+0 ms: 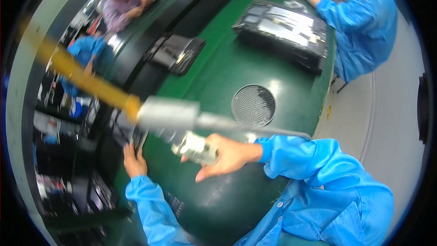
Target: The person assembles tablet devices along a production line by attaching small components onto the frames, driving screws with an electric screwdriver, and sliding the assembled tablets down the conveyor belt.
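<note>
My right hand [227, 155] is closed around a small white and grey tool [195, 148] that hangs below a grey metal block [168, 114] on a yellow arm [77, 75], above the green conveyor belt [214, 82]. My left hand [134, 161] rests flat on a dark object [129, 134] at the belt's left edge; its fingers lie together and I cannot see a grip. Both sleeves are bright blue.
A round metal mesh disc [253, 105] lies on the belt just beyond my right hand. Farther along are a large black panel [284, 32] and a smaller dark unit [175, 52]. A person in blue [359, 27] works at the right, others at the far left.
</note>
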Tool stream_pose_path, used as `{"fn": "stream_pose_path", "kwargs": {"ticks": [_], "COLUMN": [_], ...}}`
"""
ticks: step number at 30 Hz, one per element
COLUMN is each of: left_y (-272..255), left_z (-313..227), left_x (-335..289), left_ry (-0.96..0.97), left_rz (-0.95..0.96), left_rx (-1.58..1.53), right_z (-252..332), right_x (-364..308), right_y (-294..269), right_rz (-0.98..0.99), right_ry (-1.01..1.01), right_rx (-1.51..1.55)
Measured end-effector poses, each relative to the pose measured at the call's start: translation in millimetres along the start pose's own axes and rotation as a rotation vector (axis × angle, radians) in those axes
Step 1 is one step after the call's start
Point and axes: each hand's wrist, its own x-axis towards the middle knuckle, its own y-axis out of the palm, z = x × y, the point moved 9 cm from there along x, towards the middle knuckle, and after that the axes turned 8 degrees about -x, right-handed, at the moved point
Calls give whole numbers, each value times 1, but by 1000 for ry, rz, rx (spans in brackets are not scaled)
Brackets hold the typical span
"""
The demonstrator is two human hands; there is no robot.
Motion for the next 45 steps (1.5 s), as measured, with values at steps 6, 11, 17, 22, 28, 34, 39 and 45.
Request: {"fn": "stream_pose_path", "kwargs": {"ticks": [6,11,17,22,28,34,39,45], "left_y": [14,8,56,88,25,-61,-86,-86], "left_z": [-58,-329,-531,-580,-576,-469,-309,-251], "left_x": [28,50,28,59,99,130,41,-123], "left_ry": [220,637,935,800,871,576,420,370], "left_rz": [-89,88,139,280,50,-168,-162,147], "left_rx": [-64,-397,-346,-79,-119,-304,-347,-106], "right_z": [9,69,92,110,121,98,81,59], "right_x": [-1,-30,-70,-110,-134,-123,-110,-79], "right_y": [34,44,25,13,-7,-26,-47,-61], "right_rz": [177,457,524,529,420,277,145,32], "right_ry": [-147,-198,-210,-262,-363,-357,-282,-189], "right_rx": [227,380,359,332,302,240,360,420]}}
